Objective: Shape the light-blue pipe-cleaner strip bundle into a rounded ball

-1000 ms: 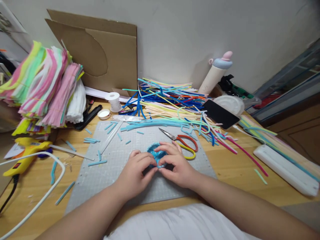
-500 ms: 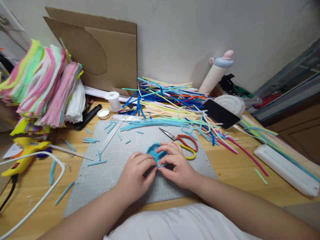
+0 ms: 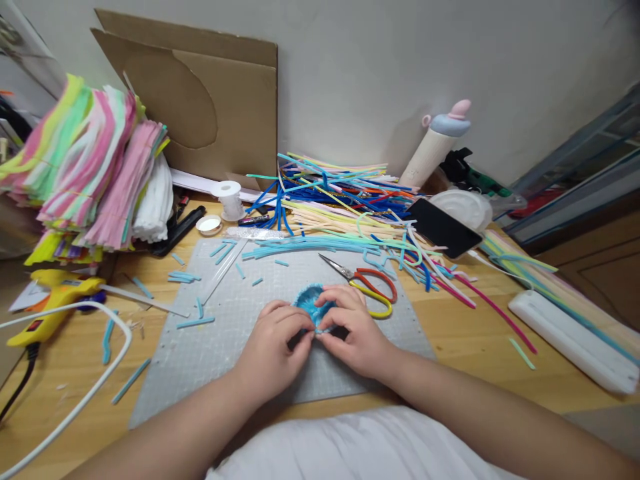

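Note:
Both my hands meet over a grey cutting mat point(image 3: 210, 347) at the desk's front. Between them is a small blue pipe-cleaner piece point(image 3: 309, 301), fuzzy and curled into a loop. My left hand point(image 3: 273, 350) has its fingers bent and pinches the near end of the piece. My right hand point(image 3: 350, 330) pinches the same piece from the right, fingertips pressed together. Most of the piece is hidden under the fingers. Red-and-yellow scissors point(image 3: 367, 283) lie just beyond my right hand.
A loose heap of coloured pipe cleaners point(image 3: 345, 207) covers the back of the desk. Bundled fuzzy stems point(image 3: 90, 167) are stacked at left, a yellow glue gun point(image 3: 53, 303) below them. A black phone point(image 3: 443, 228), a bottle point(image 3: 435, 143), cardboard point(image 3: 200, 107) and a white tray point(image 3: 575, 340) stand around.
The hands stay together on the blue piece, with only slight finger shifts. The view has shifted a little.

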`<action>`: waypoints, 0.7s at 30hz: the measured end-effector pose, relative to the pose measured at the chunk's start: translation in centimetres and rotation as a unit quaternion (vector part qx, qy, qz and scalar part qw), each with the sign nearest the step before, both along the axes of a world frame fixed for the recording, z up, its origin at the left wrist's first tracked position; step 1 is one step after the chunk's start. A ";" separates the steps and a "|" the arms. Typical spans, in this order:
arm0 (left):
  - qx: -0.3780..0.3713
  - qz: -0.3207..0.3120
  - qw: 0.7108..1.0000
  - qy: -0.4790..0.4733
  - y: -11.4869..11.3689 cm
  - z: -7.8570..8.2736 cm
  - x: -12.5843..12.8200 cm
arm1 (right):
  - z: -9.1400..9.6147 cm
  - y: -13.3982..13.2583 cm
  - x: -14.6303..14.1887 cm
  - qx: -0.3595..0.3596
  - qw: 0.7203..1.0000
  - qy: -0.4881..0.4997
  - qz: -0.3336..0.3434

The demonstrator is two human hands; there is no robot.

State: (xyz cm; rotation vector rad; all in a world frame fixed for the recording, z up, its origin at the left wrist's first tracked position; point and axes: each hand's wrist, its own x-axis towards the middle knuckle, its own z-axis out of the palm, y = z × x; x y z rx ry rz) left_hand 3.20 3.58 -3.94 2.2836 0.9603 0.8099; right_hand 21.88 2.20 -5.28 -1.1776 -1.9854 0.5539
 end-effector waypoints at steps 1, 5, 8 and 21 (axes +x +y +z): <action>-0.006 -0.002 1.000 0.003 0.1 0.0 0.0 | 0.0 0.0 0.0 -0.002 1.000 -0.003 0.001; -0.019 -0.010 1.000 0.013 0.2 0.0 -0.1 | 0.0 0.0 0.1 -0.004 1.000 -0.017 0.015; -0.028 -0.011 0.999 0.019 0.3 -0.2 -0.1 | 0.0 0.0 0.1 -0.006 1.000 -0.024 0.016; -0.065 -0.021 0.997 0.018 0.5 -0.1 0.1 | 0.0 -0.3 0.1 0.007 0.999 -0.041 0.008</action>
